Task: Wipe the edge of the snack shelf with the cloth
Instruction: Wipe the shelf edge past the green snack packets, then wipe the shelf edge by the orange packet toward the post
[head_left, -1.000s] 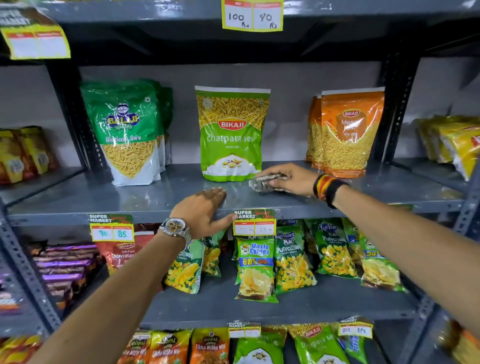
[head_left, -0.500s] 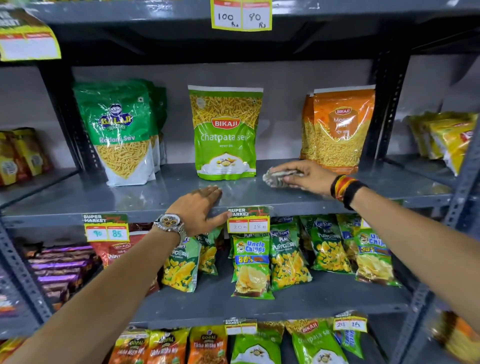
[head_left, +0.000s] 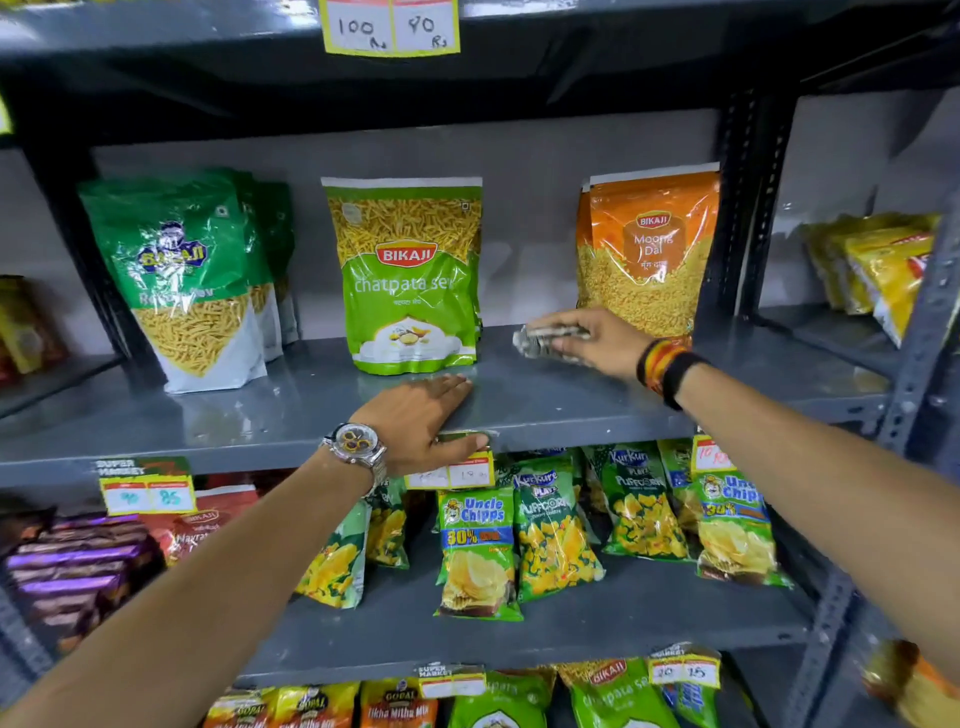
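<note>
The grey metal snack shelf (head_left: 249, 415) runs across the middle of the view. My right hand (head_left: 592, 340) presses a crumpled grey-white cloth (head_left: 535, 340) onto the shelf top, between the green Bikaji chatpata sev bag (head_left: 410, 275) and the orange Moong Dal bags (head_left: 649, 254). My left hand (head_left: 421, 421) lies flat on the shelf's front edge just below the green bag, thumb hooked over the lip above a price tag (head_left: 452, 470). It holds nothing.
Green sev bags (head_left: 176, 280) stand at the shelf's left. Chip and puffcorn packets (head_left: 550, 540) fill the shelf below. A dark upright post (head_left: 748, 208) bounds the bay on the right, with yellow packets (head_left: 878, 270) beyond it. A price label (head_left: 392, 26) hangs overhead.
My right hand has slid the cloth rightward and back along the shelf top, from in front of the green bag toward the orange bags. My left hand stays on the front edge.
</note>
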